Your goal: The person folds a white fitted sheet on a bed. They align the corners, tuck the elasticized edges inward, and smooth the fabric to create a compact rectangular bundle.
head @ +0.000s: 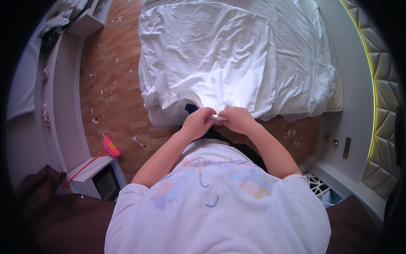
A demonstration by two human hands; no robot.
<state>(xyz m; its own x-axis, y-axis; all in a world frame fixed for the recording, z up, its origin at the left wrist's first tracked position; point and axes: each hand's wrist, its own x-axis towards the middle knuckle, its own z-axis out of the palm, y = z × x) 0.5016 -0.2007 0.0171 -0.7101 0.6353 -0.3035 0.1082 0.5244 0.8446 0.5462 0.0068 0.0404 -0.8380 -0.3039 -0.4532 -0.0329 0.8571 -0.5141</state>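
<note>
A wrinkled white cloth, like a sheet or duvet cover, lies spread across the bed, its near edge reaching toward my body. My left hand pinches that edge between thumb and fingers. Close beside it, my right hand grips the same edge, and a short stretch of white fabric shows between the two. Left of my hands, a loose curled hem of the cloth stands up. Something dark blue shows below this fold; what it is I cannot tell.
Beneath the cloth, a quilted mattress shows at the right. Scraps of paper litter the wooden floor. A pink broom leans by a low cabinet at the left. A padded wall panel runs along the right, and dark brown curtains hang behind me.
</note>
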